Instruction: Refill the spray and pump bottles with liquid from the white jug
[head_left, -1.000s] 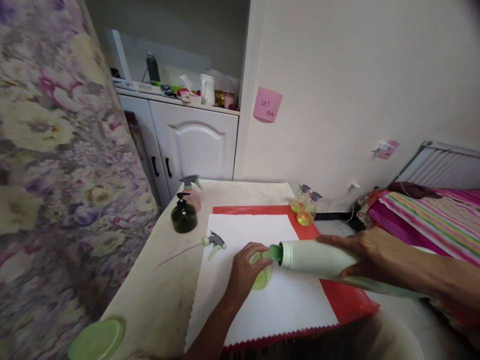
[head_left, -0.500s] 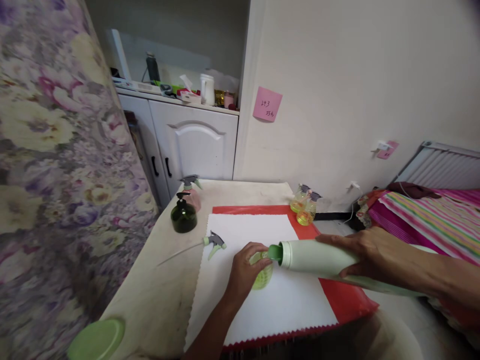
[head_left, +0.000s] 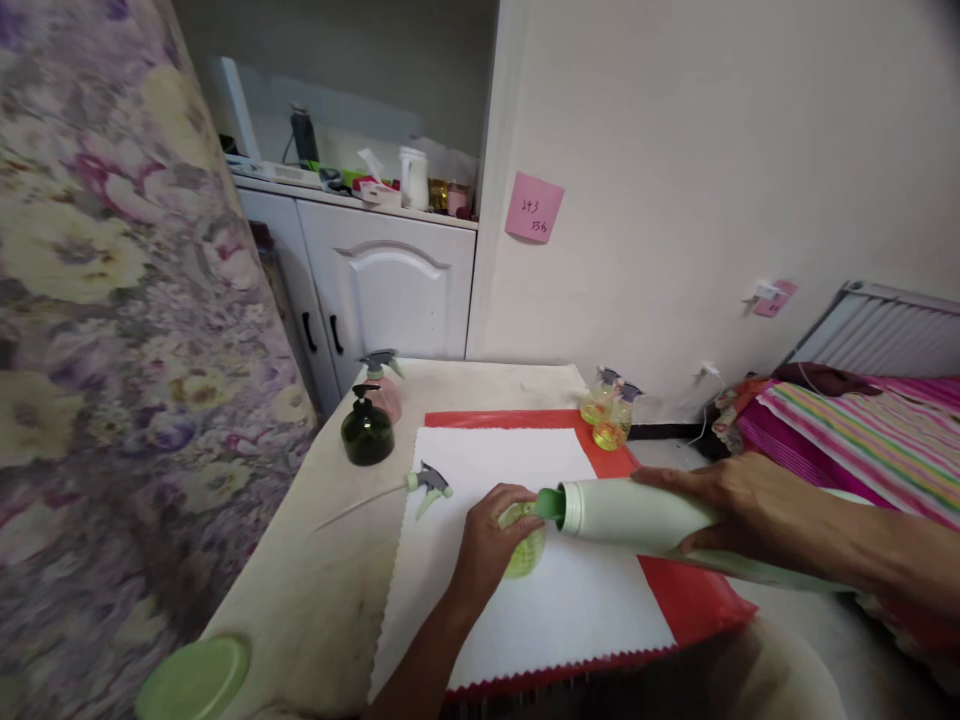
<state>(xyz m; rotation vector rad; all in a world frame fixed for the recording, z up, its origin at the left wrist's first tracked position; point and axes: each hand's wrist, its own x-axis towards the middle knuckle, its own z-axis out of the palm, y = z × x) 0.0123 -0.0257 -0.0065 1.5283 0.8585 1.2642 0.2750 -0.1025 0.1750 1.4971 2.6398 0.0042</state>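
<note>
My right hand (head_left: 742, 505) grips a large pale green bottle (head_left: 637, 515), tipped on its side with its green spout (head_left: 550, 503) at the mouth of a small yellow-green spray bottle (head_left: 525, 550). My left hand (head_left: 487, 545) is wrapped around that small bottle, which stands on a white cloth (head_left: 525, 590) over a red sheet (head_left: 690, 600). Just left of my left hand, the detached grey-and-green spray head (head_left: 429, 485) with its long tube lies at the cloth's edge.
A dark green pump bottle (head_left: 367, 430) and a pink spray bottle (head_left: 386, 385) stand at the table's far left. Two yellow spray bottles (head_left: 611, 415) sit at the far right corner. A green lid (head_left: 195, 680) lies near left. A striped bedcover (head_left: 862, 430) is at right.
</note>
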